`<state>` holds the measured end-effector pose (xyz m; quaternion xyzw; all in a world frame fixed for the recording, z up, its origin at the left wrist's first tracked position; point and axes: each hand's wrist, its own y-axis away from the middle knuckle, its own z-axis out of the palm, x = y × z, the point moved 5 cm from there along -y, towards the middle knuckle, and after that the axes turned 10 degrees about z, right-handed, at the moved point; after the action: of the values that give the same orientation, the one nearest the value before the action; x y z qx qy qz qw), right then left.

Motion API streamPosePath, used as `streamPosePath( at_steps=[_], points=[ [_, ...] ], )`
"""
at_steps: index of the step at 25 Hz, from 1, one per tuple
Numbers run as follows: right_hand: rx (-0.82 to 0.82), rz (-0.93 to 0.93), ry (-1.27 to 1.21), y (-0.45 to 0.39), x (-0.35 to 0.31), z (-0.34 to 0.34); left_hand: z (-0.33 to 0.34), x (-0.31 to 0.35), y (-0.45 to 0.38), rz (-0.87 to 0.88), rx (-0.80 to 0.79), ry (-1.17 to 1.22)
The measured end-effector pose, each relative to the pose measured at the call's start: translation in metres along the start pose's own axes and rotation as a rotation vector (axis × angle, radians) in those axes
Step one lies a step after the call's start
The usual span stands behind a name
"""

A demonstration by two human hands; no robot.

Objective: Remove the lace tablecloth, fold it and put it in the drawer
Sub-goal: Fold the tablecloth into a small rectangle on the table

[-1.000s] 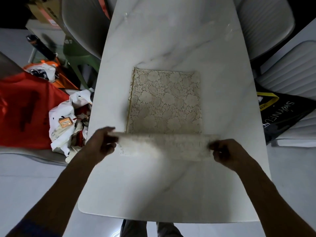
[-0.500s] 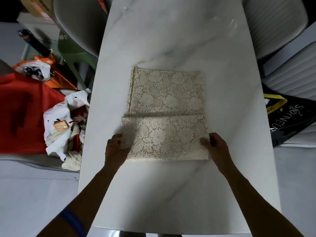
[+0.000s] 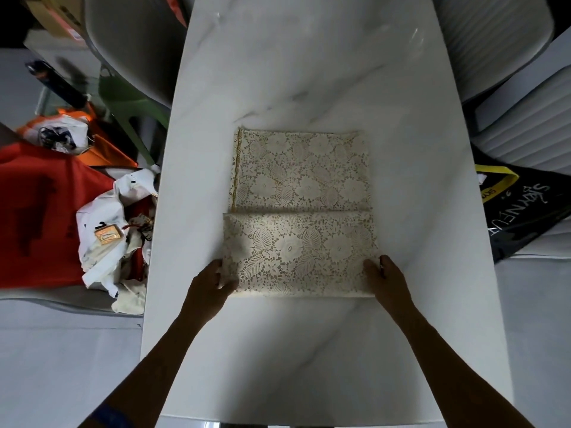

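Observation:
A cream lace tablecloth [image 3: 301, 211] with a flower pattern lies folded on the white marble table [image 3: 309, 72]. Its near third is doubled over the rest, with the fold edge running across the middle. My left hand [image 3: 213, 284] grips the near left corner of that folded flap. My right hand [image 3: 384, 278] grips the near right corner. Both hands rest on the tabletop. No drawer is in view.
Grey chairs [image 3: 129, 41] stand along the table's left and right sides. A heap of red and white bags and cloth [image 3: 102, 230] lies on a seat to the left. A black bag with white lettering [image 3: 525, 205] sits on the right.
The near edge of the lace, held raised a second ago, was laid forward over the cloth as a flat flap. Both hands now hold its near corners close together on the table.

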<state>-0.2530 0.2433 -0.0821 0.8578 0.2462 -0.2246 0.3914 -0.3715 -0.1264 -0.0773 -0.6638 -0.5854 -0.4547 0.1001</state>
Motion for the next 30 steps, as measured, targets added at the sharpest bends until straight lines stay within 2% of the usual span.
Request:
streamPosePath(
  at_steps=[1,3,7,9,12,16,19,23,26,30],
  points=[
    [0.053,0.007,0.044,0.002,0.002,-0.001,-0.001,0.002,0.001,-0.011,0.042,-0.091],
    [0.092,0.038,0.075,0.005,0.011,-0.002,0.003,0.002,0.004,-0.053,0.116,-0.126],
    [-0.016,0.161,-0.043,0.003,0.030,-0.011,0.005,-0.014,0.013,-0.180,0.225,-0.028],
    [-0.010,0.143,0.032,0.003,0.028,-0.014,0.003,-0.022,0.022,-0.207,0.236,-0.024],
    [0.125,0.140,0.122,0.010,0.023,-0.012,0.005,-0.026,0.031,-0.256,0.233,-0.028],
    [0.212,0.203,0.053,0.018,0.022,-0.009,0.005,-0.018,0.032,-0.303,0.365,0.060],
    [0.108,0.245,-0.013,0.014,0.026,-0.010,0.012,-0.020,0.027,-0.319,0.267,0.215],
    [-0.043,0.322,-0.116,0.022,0.038,-0.016,0.009,-0.020,0.037,-0.299,0.104,0.218],
    [-0.130,0.395,-0.241,0.052,0.052,-0.016,-0.002,-0.020,0.065,-0.307,0.074,0.297],
    [-0.310,0.540,-0.421,0.108,0.071,-0.033,-0.030,-0.018,0.113,-0.425,0.048,0.452]
  ],
)
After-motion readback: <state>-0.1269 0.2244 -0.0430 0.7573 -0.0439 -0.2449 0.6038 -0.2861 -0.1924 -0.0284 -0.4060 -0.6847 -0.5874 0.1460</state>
